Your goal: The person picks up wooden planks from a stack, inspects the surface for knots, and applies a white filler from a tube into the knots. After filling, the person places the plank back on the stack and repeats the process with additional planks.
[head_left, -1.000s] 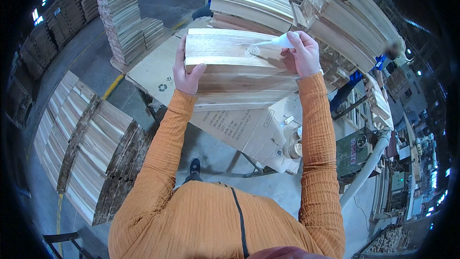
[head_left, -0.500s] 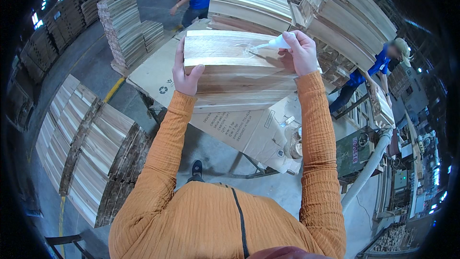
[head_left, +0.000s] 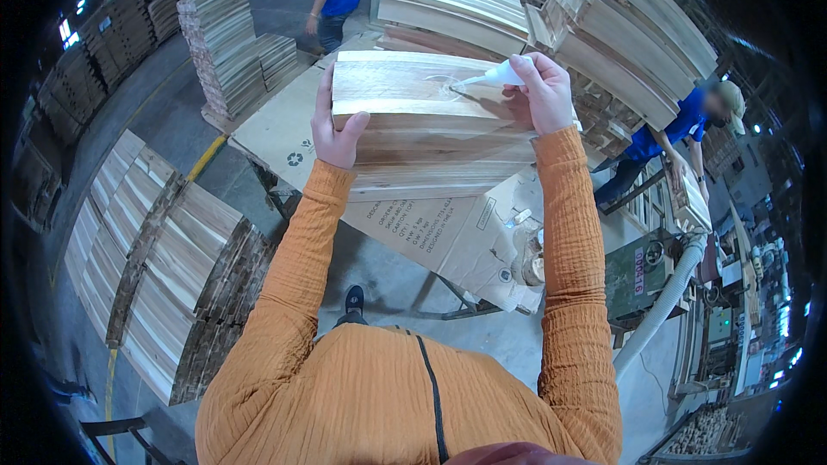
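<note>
A stack of pale wooden boards (head_left: 431,142) lies in front of me on a cardboard-covered table. My left hand (head_left: 338,125) grips the left end of the top board (head_left: 388,82), thumb on the near side and fingers behind. In my right hand (head_left: 544,90) is a small white squeeze bottle (head_left: 501,76), pinched between thumb and fingers. Its thin nozzle points left and down, with the tip at a round knot mark (head_left: 448,88) on the top board. Whether liquid is coming out is too small to tell.
Cardboard (head_left: 405,228) covers the table, with a small tub (head_left: 534,269) at its right corner. Board stacks stand at left (head_left: 155,267), far left (head_left: 220,52) and behind the table (head_left: 457,9). A co-worker (head_left: 689,120) handles a board at right, by a green machine (head_left: 639,271) with a hose.
The bottle's nozzle has shifted slightly along the knot mark. My left hand keeps its hold. A person in blue behind the table has moved left.
</note>
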The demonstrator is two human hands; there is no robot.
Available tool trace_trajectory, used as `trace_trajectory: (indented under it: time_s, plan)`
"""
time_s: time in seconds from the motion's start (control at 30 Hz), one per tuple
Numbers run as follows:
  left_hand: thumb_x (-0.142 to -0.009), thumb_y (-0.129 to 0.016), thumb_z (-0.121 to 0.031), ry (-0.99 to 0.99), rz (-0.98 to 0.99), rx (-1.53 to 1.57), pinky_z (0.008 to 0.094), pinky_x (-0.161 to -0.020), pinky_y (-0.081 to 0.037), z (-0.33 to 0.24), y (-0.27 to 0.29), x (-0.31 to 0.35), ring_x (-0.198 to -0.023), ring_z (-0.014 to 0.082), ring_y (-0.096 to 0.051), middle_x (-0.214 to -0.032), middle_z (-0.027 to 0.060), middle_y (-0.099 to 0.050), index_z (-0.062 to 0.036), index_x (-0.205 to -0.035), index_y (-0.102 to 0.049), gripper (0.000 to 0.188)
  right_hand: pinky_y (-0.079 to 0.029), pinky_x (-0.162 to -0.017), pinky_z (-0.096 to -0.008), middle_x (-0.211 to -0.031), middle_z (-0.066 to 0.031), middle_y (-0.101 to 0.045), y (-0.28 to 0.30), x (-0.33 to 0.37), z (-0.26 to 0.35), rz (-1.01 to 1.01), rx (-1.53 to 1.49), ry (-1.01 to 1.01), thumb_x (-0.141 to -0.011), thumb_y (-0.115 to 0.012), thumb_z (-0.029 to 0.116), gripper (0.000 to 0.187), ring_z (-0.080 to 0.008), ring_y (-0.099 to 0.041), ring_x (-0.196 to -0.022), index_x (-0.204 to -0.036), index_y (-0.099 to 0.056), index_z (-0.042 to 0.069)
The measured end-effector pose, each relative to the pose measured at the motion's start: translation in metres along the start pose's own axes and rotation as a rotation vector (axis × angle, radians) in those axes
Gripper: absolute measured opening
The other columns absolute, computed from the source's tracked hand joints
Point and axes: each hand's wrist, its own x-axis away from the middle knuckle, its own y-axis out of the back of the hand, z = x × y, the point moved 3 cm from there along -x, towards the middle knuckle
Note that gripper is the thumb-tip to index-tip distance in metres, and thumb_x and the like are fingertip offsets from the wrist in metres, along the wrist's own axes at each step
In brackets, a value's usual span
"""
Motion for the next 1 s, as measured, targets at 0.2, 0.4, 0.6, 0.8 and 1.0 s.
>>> trace_trajectory:
  time_s: [0.2,0.4,0.6,0.8,1.0]
  plan:
    - [-0.075,-0.062,-0.028,0.006,0.003,0.009,0.0327,-0.098,-0.038,0.0010,0.0005,-0.0005,-0.116,0.0226,-0.050,-0.128,0.0167,-0.049,0.0018,-0.138,-0.031,0.076,-0.047,-0.055,-0.0202,-0.072,-0.0016,-0.062,-0.0005,-0.0008,-0.0004,0.000,-0.005,0.010,-0.086,-0.066,0.028,0.026,-0.0056,-0.056,-0.060,-0.082,-0.062,0.003]
    - [-0.075,-0.062,-0.029,0.011,0.002,0.025,0.0325,-0.098,-0.037,0.0013,-0.0010,-0.0012,-0.117,0.0228,-0.049,-0.129,0.0172,-0.048,0.0028,-0.138,-0.032,0.077,-0.047,-0.054,-0.0206,-0.072,-0.0016,-0.062,0.0022,-0.0016,-0.0014,0.004,0.016,0.011,-0.086,-0.066,0.028,0.026,-0.0056,-0.056,-0.060,-0.081,-0.062,0.003]
    - [-0.075,-0.062,-0.030,0.013,-0.001,0.027,0.0325,-0.099,-0.037,0.0004,-0.0012,-0.0010,-0.117,0.0231,-0.049,-0.129,0.0173,-0.049,0.0023,-0.138,-0.032,0.077,-0.047,-0.055,-0.0207,-0.072,-0.0018,-0.063,-0.0014,-0.0010,0.0006,0.012,-0.012,0.021,-0.086,-0.066,0.027,0.025,-0.0056,-0.056,-0.060,-0.082,-0.063,0.003]
    - [-0.075,-0.063,-0.033,0.001,-0.003,0.011,0.0327,-0.098,-0.037,0.0015,-0.0006,-0.0014,-0.117,0.0232,-0.049,-0.128,0.0174,-0.049,0.0021,-0.138,-0.032,0.078,-0.047,-0.055,-0.0203,-0.072,-0.0016,-0.063,-0.0007,-0.0011,0.0009,0.016,0.001,0.034,-0.086,-0.066,0.027,0.025,-0.0054,-0.056,-0.060,-0.081,-0.063,0.003]
    - [-0.075,-0.063,-0.034,0.000,-0.005,0.011,0.0326,-0.098,-0.038,0.0015,-0.0013,-0.0012,-0.116,0.0231,-0.049,-0.128,0.0169,-0.049,0.0017,-0.138,-0.033,0.078,-0.046,-0.054,-0.0198,-0.070,-0.0011,-0.062,0.0013,-0.0013,-0.0016,0.015,0.003,0.022,-0.085,-0.066,0.027,0.024,-0.0050,-0.055,-0.059,-0.081,-0.063,0.003]
